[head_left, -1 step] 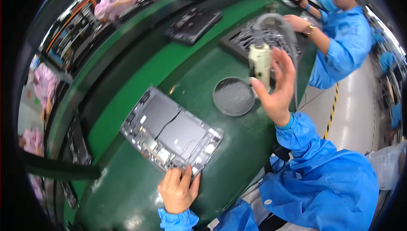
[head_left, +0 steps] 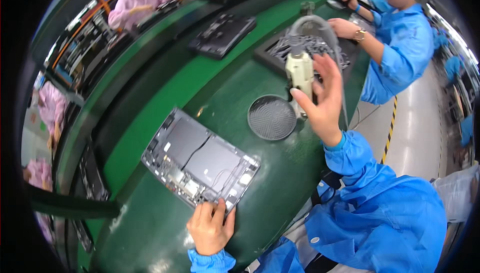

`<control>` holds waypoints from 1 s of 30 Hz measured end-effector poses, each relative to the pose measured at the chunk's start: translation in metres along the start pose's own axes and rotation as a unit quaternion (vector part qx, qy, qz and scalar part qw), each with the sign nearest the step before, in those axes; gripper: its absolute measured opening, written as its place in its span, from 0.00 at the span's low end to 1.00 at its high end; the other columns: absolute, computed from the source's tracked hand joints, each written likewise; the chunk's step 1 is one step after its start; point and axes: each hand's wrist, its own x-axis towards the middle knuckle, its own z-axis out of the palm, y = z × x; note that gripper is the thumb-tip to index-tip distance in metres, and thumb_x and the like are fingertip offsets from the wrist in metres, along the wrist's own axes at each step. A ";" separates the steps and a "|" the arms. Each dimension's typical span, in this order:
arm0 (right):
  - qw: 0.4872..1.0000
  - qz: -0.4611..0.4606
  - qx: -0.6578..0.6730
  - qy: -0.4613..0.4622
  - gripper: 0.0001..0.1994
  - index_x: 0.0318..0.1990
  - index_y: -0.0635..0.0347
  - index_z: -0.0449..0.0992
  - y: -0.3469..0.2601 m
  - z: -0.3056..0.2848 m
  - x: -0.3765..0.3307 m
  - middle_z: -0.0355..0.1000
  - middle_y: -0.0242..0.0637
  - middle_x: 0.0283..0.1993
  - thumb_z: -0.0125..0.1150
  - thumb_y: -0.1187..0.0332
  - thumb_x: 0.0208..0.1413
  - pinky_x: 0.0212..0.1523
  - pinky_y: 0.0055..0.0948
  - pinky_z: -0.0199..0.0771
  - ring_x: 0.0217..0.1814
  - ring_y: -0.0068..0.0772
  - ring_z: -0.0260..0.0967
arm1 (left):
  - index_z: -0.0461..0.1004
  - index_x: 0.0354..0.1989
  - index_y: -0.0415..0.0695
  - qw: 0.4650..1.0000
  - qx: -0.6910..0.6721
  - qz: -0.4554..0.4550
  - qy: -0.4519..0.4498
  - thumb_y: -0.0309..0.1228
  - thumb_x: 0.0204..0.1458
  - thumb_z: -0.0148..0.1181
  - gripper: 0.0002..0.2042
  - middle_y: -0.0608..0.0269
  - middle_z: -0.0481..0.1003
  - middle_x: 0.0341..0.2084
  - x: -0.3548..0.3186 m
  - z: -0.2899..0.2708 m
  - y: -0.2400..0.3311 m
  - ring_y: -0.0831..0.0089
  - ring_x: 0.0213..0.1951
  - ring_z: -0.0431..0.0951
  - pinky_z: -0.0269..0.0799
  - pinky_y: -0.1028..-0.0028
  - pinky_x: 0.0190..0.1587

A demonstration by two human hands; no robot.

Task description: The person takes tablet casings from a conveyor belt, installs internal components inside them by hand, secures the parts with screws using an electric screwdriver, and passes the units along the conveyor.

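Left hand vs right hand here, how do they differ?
The left hand lies flat, palm down, on the near edge of the opened device on the green table; the right hand is raised off the table. The left holds nothing; the right has open fingers against a hanging cream electric screwdriver. Both wear blue sleeves.

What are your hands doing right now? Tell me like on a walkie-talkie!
Left hand pressing near edge of opened tablet. Right hand open around hanging electric screwdriver. Round screw tray between them; nothing blocking.
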 end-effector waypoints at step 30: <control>0.912 0.314 0.220 -0.147 0.11 0.32 0.65 0.71 0.007 0.057 0.009 0.63 0.30 0.14 0.65 0.68 0.47 0.20 0.23 0.67 0.13 0.20 0.60 | 0.78 0.31 0.37 0.999 -0.018 -0.028 -0.016 0.26 0.31 0.71 0.15 0.63 0.66 0.20 0.006 0.008 0.009 0.68 0.20 0.67 0.63 0.72 0.21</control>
